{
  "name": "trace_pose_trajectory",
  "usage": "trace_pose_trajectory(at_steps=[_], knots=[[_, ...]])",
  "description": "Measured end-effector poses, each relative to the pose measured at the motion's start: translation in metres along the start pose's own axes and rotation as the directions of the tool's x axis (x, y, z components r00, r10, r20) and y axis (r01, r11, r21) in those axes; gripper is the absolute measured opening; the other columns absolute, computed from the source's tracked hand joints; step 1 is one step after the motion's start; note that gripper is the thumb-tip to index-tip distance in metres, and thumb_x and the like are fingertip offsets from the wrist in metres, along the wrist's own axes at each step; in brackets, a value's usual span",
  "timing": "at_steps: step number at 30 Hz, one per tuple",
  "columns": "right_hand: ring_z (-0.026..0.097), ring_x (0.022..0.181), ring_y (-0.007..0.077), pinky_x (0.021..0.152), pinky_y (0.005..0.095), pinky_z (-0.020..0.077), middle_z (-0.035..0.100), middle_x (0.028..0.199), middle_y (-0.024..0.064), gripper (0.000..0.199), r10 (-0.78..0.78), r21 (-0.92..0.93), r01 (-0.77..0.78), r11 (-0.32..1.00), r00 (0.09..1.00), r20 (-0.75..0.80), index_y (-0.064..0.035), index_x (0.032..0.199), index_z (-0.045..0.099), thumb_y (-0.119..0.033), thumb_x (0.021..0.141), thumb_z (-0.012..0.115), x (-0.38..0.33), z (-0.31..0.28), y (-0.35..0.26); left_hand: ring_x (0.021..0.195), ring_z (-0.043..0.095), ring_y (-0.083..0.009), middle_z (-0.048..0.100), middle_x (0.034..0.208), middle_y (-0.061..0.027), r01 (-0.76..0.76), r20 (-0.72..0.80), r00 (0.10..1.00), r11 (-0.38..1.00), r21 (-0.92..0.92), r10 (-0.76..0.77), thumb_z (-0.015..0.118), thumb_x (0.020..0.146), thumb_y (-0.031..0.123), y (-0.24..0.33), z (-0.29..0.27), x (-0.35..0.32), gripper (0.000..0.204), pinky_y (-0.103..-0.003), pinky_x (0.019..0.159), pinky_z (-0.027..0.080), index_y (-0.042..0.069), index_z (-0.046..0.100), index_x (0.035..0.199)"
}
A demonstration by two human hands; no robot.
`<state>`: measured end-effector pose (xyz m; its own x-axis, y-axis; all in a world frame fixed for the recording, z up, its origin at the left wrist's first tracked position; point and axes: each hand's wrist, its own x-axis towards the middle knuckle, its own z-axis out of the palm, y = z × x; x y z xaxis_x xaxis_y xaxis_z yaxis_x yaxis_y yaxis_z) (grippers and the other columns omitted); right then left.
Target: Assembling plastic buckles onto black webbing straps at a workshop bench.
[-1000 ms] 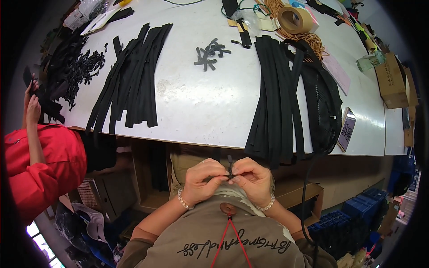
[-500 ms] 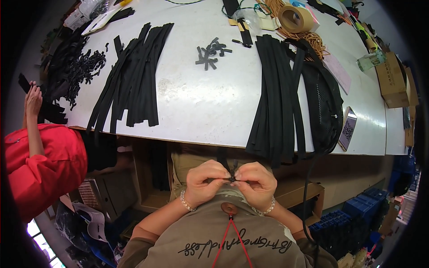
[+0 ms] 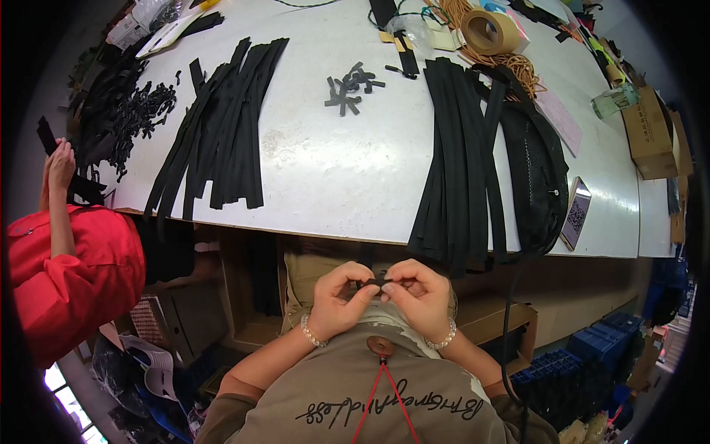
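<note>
Off the near edge of the white table [image 3: 333, 189], the left hand [image 3: 339, 302] and right hand [image 3: 424, 302] each pinch — thumb and forefinger nearly together — a small black piece [image 3: 376, 283], which lies between the facing fingertips [image 3: 361, 297], partly covered by them, nearby black strips [image 3: 460, 163] overhanging the table's edge.

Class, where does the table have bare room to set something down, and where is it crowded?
Bare: the table's middle, between the left black strips and right black strips, nearer than the small dark pieces. Crowded: around the tape roll and black heap.
</note>
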<state>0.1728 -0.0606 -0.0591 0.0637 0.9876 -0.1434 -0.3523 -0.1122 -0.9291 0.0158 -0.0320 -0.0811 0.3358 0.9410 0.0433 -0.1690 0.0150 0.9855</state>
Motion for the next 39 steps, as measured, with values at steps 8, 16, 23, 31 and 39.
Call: trace_pose_trajectory(at_steps=[8, 16, 23, 31, 39], knots=[[0.059, 0.067, 0.0120, 0.061, 0.0257, 0.0520, 0.059, 0.076, 0.0056, 0.006, 0.325, 0.191, -0.313, 0.930, 0.945, -0.029, 0.0023, 0.091, 0.056, 0.000, 0.085, 0.057, 0.010, -0.011, 0.033, 0.072, 0.048, -0.0027, 0.054, 0.083, 0.0017, 0.265, -0.065, 0.960, 0.960, -0.087, -0.271, 0.059, 0.085, 0.001, -0.019, 0.004, 0.005, 0.009, -0.017, 0.064, 0.042, 0.000, 0.054, 0.093], [0.057, 0.065, 0.0119, 0.062, 0.0278, 0.0504, 0.058, 0.078, 0.0040, 0.010, 0.512, 0.414, -0.453, 0.789, 0.859, -0.035, -0.0005, 0.093, 0.056, -0.008, 0.087, 0.058, 0.024, -0.018, 0.049, 0.073, 0.052, -0.0029, 0.057, 0.081, 0.0017, 0.378, -0.116, 0.910, 0.912, -0.162, -0.398, 0.061, 0.085, 0.004, -0.044, 0.001, 0.012, 0.010, -0.017, 0.065, 0.044, 0.000, 0.055, 0.092], [0.056, 0.066, 0.0124, 0.062, 0.0275, 0.0483, 0.058, 0.078, 0.0043, 0.008, 0.472, 0.475, -0.372, 0.797, 0.875, -0.105, -0.0017, 0.091, 0.057, -0.008, 0.086, 0.060, 0.028, -0.011, 0.057, 0.075, 0.057, -0.0061, 0.062, 0.084, -0.0048, 0.404, -0.175, 0.874, 0.878, -0.257, -0.454, 0.062, 0.084, 0.003, -0.048, 0.003, 0.018, 0.010, -0.019, 0.067, 0.047, -0.003, 0.057, 0.091], [0.054, 0.063, 0.0117, 0.060, 0.0265, 0.0464, 0.058, 0.076, 0.0047, 0.005, 0.508, 0.592, -0.308, 0.745, 0.837, -0.204, -0.0004, 0.088, 0.059, -0.003, 0.084, 0.061, 0.028, -0.002, 0.063, 0.075, 0.058, -0.0062, 0.062, 0.083, -0.0043, 0.419, -0.171, 0.870, 0.876, -0.240, -0.463, 0.063, 0.082, 0.000, -0.048, -0.002, 0.019, 0.009, -0.019, 0.067, 0.048, -0.003, 0.057, 0.089], [0.053, 0.065, 0.0115, 0.061, 0.0258, 0.0448, 0.058, 0.079, 0.0046, 0.006, 0.527, 0.589, -0.319, 0.743, 0.821, -0.220, -0.0001, 0.089, 0.058, -0.003, 0.084, 0.060, 0.029, 0.001, 0.059, 0.073, 0.057, -0.0055, 0.062, 0.082, -0.0031, 0.426, -0.177, 0.867, 0.878, -0.218, -0.465, 0.064, 0.082, 0.000, -0.046, -0.003, 0.018, 0.008, -0.019, 0.066, 0.048, -0.002, 0.058, 0.087]])
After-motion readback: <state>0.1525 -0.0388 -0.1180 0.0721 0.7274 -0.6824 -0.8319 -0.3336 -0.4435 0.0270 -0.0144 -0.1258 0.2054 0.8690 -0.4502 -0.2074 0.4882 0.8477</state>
